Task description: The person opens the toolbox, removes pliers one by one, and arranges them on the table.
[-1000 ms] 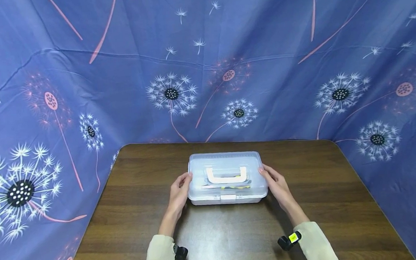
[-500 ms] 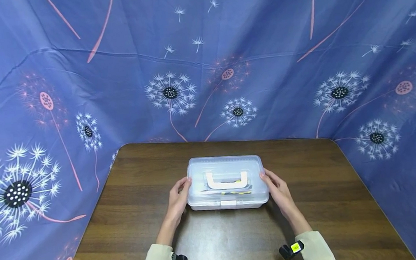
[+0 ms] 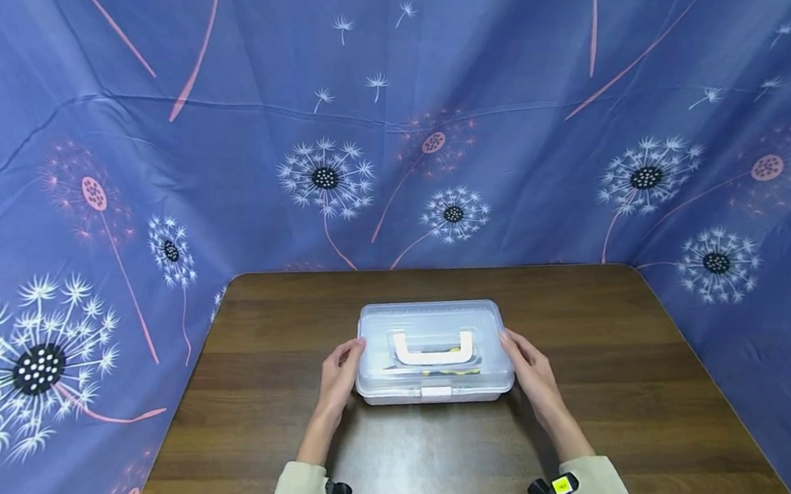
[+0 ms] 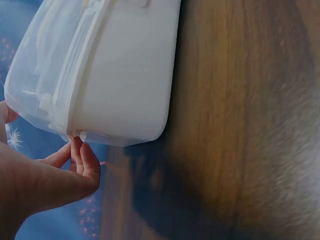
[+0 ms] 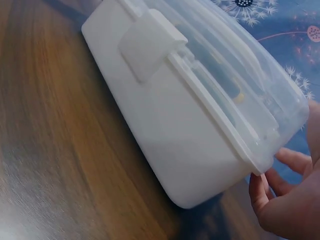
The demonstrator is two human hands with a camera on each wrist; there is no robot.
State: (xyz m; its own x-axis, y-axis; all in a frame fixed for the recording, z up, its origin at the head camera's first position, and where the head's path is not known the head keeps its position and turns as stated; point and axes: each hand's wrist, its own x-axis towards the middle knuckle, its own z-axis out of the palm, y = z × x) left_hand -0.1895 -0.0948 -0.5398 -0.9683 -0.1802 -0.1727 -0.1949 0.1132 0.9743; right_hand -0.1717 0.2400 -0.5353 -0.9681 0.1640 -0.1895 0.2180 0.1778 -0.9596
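A plastic storage box [image 3: 393, 341] with a clear lid and a pale base lies on the table, its lid closed. On the lid a white carrying handle [image 3: 436, 356] lies folded down, and a white latch [image 5: 152, 45] closes the front. Dark and yellow items show dimly through the lid. My left hand [image 3: 337, 378] grips the box's left end, fingertips curled under the rim and thumb on the lid's side. At the right end my right hand [image 3: 535, 370] holds the box the same way, its fingertips under the rim in the right wrist view.
The brown wooden table [image 3: 633, 383] extends around the box on all sides. Blue cloth [image 3: 542, 148] with dandelion prints hangs behind the table and along both sides. A small black camera [image 3: 339, 493] sits on the left wrist, another camera [image 3: 542, 493] on the right.
Both hands have drawn the box a little toward me across the table, slowing in the last half second. The grip at both ends stays the same.
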